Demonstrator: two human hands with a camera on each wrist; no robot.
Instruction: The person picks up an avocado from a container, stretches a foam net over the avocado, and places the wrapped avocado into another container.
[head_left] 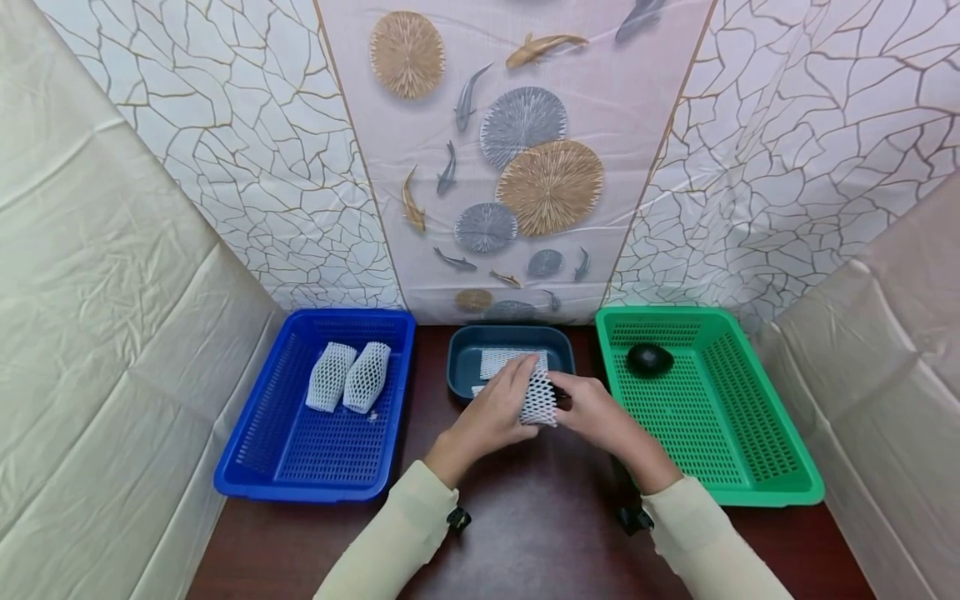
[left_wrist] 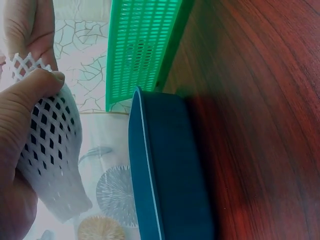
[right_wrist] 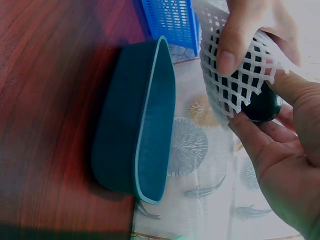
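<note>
A white foam net sleeve (head_left: 538, 400) is between my two hands, over the front of the small dark-teal bin. Through its mesh shows a dark, glossy avocado (right_wrist: 263, 106), its end poking out of the sleeve's opening. My left hand (head_left: 497, 404) grips the sleeve around its middle, thumb on the near side in the left wrist view. At the opening, my right hand (head_left: 600, 414) holds the avocado's bare end, with thumb and fingers touching the net's rim (right_wrist: 272, 75). Most of the avocado is hidden by net and fingers.
The teal bin (head_left: 459, 333) holds more flat white nets (head_left: 495, 360). On the left, a blue basket (head_left: 247, 450) contains two net-wrapped pieces (head_left: 331, 377). To the right, a green basket (head_left: 780, 450) holds another dark avocado (head_left: 649, 360). Patterned cloth walls enclose the brown table (head_left: 525, 533).
</note>
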